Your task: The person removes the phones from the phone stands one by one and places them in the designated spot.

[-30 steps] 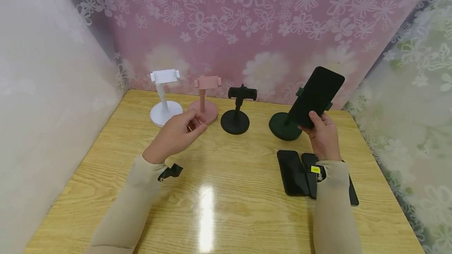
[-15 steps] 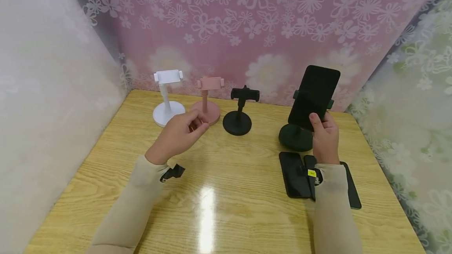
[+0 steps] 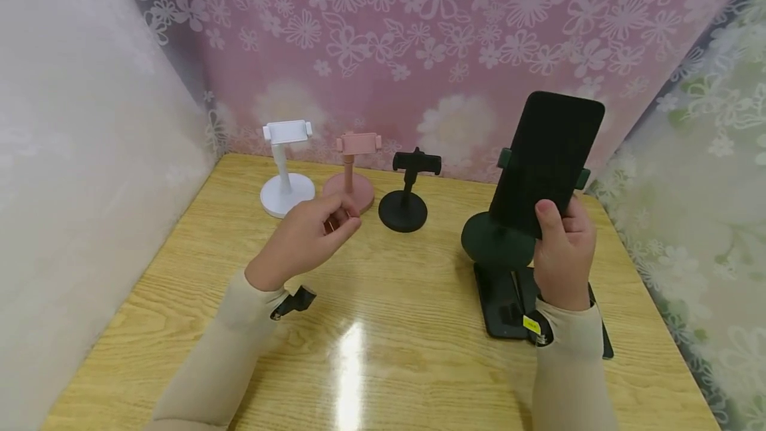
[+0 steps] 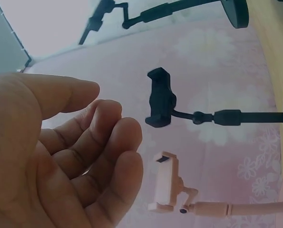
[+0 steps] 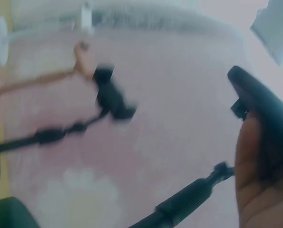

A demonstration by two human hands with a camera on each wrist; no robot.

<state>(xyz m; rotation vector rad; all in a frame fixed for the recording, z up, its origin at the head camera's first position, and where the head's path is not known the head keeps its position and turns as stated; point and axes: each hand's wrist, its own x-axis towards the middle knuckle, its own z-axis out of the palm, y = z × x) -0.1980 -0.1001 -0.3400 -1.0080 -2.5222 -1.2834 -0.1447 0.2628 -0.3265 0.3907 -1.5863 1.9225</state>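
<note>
My right hand grips a black smartphone by its lower end, thumb across the front. The phone sits tilted between the side clamps of a dark green phone stand. The stand's round base looks tipped and raised, and it hides the upper ends of the phones lying behind it. In the right wrist view, the phone is seen edge-on above the fingers. My left hand hovers with loosely curled fingers in front of a pink phone stand, holding nothing; the left wrist view shows its palm side.
A white phone stand and a black phone stand stand on either side of the pink one along the back of the wooden table. Several black phones lie at the right, partly under my right wrist. Floral curtains enclose the table.
My right hand has brought the phone and green stand toward me, and they now appear larger. The stand's base has left its earlier spot. My left hand has hardly moved.
</note>
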